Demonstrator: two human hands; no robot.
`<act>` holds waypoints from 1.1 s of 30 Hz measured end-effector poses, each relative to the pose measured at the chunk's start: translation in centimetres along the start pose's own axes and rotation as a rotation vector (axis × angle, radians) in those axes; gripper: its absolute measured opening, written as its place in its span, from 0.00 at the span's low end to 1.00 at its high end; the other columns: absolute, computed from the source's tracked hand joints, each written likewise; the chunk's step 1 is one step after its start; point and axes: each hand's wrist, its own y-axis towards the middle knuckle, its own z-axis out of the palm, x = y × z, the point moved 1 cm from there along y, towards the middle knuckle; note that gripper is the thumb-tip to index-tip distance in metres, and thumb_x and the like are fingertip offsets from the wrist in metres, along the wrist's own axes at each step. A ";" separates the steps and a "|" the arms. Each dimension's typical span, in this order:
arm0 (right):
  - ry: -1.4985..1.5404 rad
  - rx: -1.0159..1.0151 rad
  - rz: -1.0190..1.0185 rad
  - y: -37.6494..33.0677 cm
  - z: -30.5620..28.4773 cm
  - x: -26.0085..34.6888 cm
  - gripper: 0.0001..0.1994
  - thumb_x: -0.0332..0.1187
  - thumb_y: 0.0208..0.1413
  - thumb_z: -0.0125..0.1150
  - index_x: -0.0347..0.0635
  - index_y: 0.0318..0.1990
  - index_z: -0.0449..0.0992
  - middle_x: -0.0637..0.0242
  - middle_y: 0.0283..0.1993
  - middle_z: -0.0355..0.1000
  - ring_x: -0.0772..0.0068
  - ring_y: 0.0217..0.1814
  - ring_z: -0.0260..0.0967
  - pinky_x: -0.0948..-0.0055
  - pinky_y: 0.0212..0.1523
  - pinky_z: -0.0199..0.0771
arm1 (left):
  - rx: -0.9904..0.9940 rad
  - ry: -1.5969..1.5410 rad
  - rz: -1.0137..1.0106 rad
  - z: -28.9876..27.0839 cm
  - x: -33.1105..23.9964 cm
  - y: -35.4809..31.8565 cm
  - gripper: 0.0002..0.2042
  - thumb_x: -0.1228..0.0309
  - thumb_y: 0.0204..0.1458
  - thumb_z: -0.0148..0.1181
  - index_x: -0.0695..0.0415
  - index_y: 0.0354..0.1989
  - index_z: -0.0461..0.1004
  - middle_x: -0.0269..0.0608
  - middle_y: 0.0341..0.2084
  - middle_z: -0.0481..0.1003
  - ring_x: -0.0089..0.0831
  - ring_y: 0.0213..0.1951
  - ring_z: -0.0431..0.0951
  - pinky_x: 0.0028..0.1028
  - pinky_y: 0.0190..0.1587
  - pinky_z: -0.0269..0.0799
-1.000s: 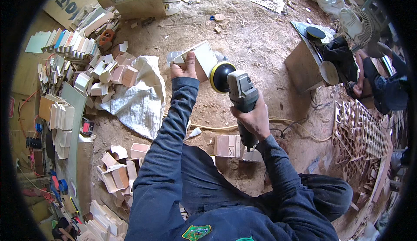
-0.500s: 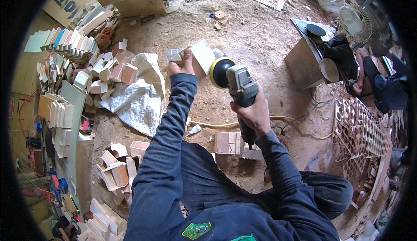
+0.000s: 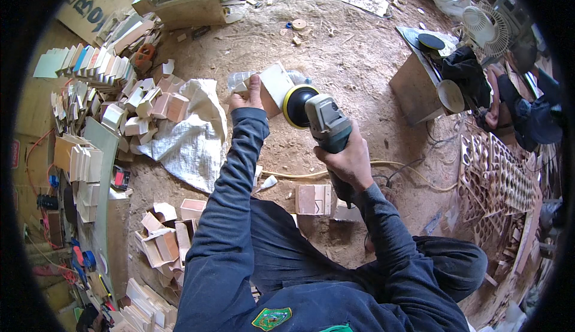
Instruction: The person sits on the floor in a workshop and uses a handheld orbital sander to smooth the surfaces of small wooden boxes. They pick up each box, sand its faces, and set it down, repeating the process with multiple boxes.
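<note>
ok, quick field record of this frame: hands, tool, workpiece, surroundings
left hand: grips a small pale wooden piece, held up off the ground
right hand: wrapped around the body of a handheld disc sander
tool contact: yellow-rimmed sanding disc sits against the wooden piece
cable: pale cord runs across the dirt floor
left of person: white sack, heaps of small wooden blocks
near legs: flat wooden box part
right side: fan, perforated wooden panels
</note>
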 end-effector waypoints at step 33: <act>0.027 0.022 -0.066 -0.4 -0.2 0.0 0.33 0.44 0.39 0.81 0.40 0.49 0.67 0.49 0.39 0.81 0.42 0.43 0.83 0.52 0.45 0.81 | 0.119 -0.754 -0.625 -0.6 0.9 0.9 0.46 0.30 0.60 0.37 0.61 0.69 0.68 0.53 0.65 0.73 0.56 0.65 0.73 0.52 0.68 0.68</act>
